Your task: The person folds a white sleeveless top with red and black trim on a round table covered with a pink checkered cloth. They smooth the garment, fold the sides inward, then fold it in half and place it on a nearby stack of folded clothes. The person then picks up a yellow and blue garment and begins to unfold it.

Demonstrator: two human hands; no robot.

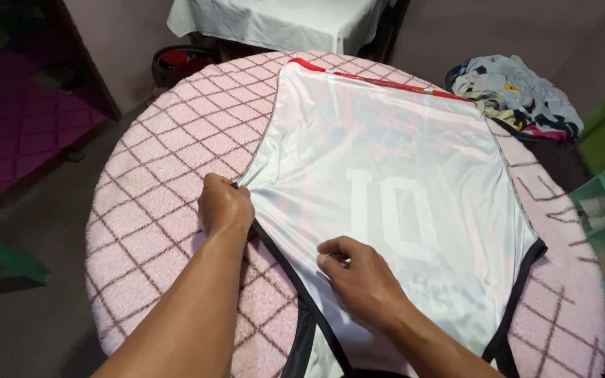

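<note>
At desk (148, 210) near-left edge: left hand (224, 206) fingers pinch jersey (386, 175) armhole seam; right hand (362, 276) fingers curled pressing fabric just right. Jersey's long axis runs near-far.

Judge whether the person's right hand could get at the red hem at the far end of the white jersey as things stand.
Probably yes, with a stretch. The right hand rests on the white jersey, and only flat cloth lies between it and the red hem.

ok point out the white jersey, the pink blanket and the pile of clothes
white jersey (386, 140), head view, on the plain upper back panel
pink blanket (169, 147), head view, on the bare left part
pile of clothes (519, 91), head view, on the grey top layer
</note>
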